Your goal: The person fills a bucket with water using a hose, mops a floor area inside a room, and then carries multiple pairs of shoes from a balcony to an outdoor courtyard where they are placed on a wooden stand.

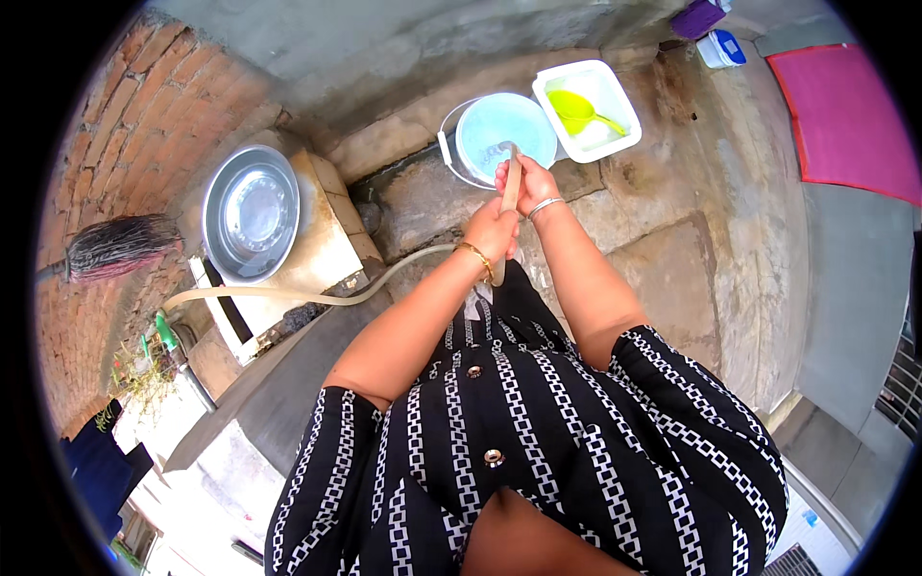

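Both my hands grip a beige hose (512,187) whose end points over a bucket. My left hand (492,230) is wrapped round it lower down, a gold bangle at the wrist. Higher up, close to the hose's end, my right hand (528,184) closes on it, with a silver bangle on that wrist. Water in the round white bucket (480,117) ripples just below the hose end. The bucket's wire handle (445,146) hangs to its left. From my hands the hose curves away left to a green tap fitting (166,331).
A white rectangular tub (618,82) holding a lime-green dipper (574,110) touches the bucket's right side. On a ledge at left stands a metal basin (252,213). A broom head (120,247) leans near the brick wall (125,115). Pink cloth (850,120) hangs at right.
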`<state>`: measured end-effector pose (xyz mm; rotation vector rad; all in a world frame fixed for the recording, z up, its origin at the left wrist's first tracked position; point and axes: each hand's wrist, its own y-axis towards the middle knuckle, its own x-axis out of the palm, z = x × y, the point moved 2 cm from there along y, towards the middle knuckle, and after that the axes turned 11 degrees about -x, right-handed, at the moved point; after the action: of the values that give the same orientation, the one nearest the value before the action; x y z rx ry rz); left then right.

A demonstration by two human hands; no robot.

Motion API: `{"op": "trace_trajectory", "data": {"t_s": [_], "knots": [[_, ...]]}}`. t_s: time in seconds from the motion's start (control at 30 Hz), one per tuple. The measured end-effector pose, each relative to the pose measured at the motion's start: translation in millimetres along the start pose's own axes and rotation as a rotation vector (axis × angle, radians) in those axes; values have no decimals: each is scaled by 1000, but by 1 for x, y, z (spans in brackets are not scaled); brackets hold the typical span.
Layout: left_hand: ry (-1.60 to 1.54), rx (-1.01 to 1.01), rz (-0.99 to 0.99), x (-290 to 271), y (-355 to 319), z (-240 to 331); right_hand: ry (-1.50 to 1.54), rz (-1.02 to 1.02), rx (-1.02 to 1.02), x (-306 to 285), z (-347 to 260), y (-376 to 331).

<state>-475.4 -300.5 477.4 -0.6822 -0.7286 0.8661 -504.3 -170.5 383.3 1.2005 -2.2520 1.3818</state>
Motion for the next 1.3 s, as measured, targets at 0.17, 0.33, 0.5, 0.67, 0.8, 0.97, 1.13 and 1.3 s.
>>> {"op": "trace_trajectory", "data": {"t_s": [0.17,0.33,0.5,0.67,0.8,0.97,1.13,1.3], "knots": [[98,25,-2,8,2,-4,-18,51,-4,7,-12,-32],[276,60,24,10,26,-32,-207,154,-81,2,-9,-55],[760,124,41,4,17,-34,-349,135,-190,0,-9,-90],[946,136,-64,9,6,-36,-434,96,-271,-9,-7,-112],[1004,94,-40,9,3,-41,-446,92,-238,-17,-5,-129],[923,87,-101,14,-2,-41,-466,101,-259,-28,-2,-141],[789,69,-176,12,2,-51,-444,129,-221,-30,8,-154],[718,49,-207,15,-11,-45,-464,136,-189,-36,11,-161]]}}
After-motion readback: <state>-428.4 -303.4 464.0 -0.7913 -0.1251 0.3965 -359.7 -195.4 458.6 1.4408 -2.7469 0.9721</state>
